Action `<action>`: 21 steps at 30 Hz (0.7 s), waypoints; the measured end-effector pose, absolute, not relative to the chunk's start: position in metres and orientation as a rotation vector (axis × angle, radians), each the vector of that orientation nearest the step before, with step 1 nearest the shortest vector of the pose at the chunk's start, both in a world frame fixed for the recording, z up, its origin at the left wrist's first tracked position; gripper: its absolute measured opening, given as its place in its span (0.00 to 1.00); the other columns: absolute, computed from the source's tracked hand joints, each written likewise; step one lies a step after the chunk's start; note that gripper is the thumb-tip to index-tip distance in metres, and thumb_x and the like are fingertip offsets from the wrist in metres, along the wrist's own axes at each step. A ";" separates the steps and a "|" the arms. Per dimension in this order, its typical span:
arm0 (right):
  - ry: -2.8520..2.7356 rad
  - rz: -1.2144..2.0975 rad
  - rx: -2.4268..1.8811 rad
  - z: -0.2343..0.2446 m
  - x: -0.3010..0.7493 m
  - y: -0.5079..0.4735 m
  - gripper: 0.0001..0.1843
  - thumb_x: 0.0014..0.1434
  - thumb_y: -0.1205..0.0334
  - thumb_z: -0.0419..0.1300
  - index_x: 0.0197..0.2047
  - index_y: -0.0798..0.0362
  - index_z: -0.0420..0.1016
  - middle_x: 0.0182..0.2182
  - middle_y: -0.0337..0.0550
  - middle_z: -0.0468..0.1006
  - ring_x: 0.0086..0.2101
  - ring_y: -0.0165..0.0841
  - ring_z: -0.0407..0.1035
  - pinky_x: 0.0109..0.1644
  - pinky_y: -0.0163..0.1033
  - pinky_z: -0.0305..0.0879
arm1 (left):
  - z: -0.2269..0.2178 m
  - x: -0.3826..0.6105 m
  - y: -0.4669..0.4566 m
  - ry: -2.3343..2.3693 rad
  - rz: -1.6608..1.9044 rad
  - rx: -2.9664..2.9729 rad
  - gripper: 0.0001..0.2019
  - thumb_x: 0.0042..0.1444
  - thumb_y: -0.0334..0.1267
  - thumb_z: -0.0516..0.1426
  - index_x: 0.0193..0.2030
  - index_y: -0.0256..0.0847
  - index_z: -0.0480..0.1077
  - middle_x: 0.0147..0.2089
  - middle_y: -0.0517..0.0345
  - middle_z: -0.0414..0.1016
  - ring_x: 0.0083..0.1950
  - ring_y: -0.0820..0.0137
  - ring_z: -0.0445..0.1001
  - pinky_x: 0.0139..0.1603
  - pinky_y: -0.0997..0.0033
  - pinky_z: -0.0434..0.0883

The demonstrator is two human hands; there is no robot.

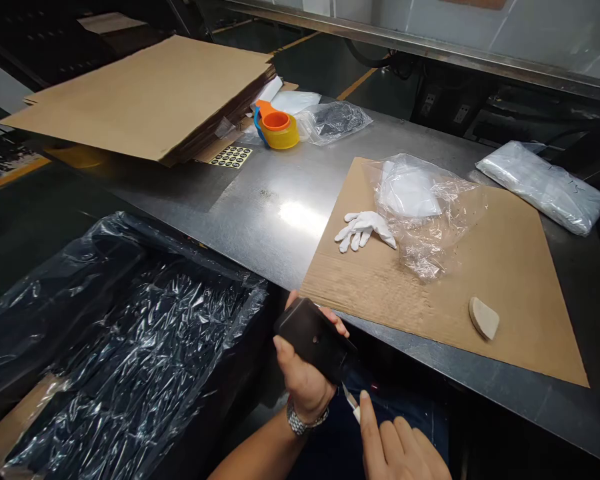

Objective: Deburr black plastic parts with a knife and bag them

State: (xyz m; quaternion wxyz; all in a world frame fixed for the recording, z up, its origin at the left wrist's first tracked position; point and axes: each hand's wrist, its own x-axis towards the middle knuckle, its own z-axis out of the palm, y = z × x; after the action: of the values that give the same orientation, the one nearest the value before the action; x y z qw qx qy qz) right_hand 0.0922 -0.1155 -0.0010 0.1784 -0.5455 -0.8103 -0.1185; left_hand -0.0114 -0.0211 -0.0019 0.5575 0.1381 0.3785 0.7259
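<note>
My left hand (305,380) is wrapped round a black, box-like part (313,337) with rounded corners and a small hole in its face. It holds the part tilted, just off the table's front edge. In my right hand (400,447) is a small knife (351,399) with a pale handle, the index finger stretched along it. The blade's tip is at the lower right edge of the black part; whether it touches cannot be made out. Most of the handle is hidden by the fingers.
On the metal table (260,207) lies a cardboard sheet (380,287) with a white glove (364,230), a clear plastic bag (430,233) and a beige block (483,319). Stacked cardboard (155,93) and a tape dispenser (277,128) stand farther back. A plastic-lined bin (145,360) is at left.
</note>
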 end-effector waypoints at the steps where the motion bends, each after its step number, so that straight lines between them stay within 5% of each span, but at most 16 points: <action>1: -2.294 -0.333 -1.545 0.000 0.093 -0.115 0.16 0.60 0.76 0.48 0.42 0.59 0.75 0.13 0.33 0.60 0.15 0.23 0.56 0.20 0.34 0.48 | -0.002 -0.011 -0.021 0.917 1.686 0.299 0.22 0.55 0.57 0.48 0.53 0.53 0.65 0.30 0.58 0.72 0.28 0.69 0.70 0.30 0.70 0.70; 8: -2.336 -0.265 -1.590 0.004 0.106 -0.111 0.13 0.61 0.71 0.50 0.47 0.63 0.72 0.15 0.34 0.63 0.17 0.26 0.59 0.23 0.36 0.52 | -0.003 -0.014 -0.018 0.961 1.542 0.148 0.23 0.58 0.55 0.45 0.57 0.49 0.61 0.29 0.58 0.71 0.27 0.70 0.70 0.30 0.71 0.70; 16: -2.055 0.594 -1.621 0.009 0.136 -0.101 0.14 0.64 0.68 0.44 0.49 0.55 0.66 0.23 0.37 0.69 0.21 0.26 0.65 0.22 0.30 0.60 | -0.002 -0.023 -0.012 0.824 1.193 0.032 0.25 0.60 0.53 0.43 0.60 0.45 0.58 0.30 0.54 0.72 0.26 0.70 0.71 0.28 0.73 0.70; 21: -2.149 0.492 -1.545 0.009 0.141 -0.104 0.15 0.64 0.68 0.46 0.52 0.59 0.65 0.24 0.39 0.69 0.22 0.26 0.66 0.24 0.30 0.61 | -0.003 -0.023 -0.012 0.739 1.111 0.058 0.25 0.60 0.52 0.42 0.61 0.45 0.56 0.31 0.53 0.72 0.26 0.71 0.70 0.27 0.73 0.69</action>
State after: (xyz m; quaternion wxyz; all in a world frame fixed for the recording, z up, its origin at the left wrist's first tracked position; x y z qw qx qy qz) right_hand 0.1412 -0.1036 0.0090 0.2231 -0.5594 -0.7782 0.1781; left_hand -0.0234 -0.0125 -0.0030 0.7852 0.0270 0.3425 0.5152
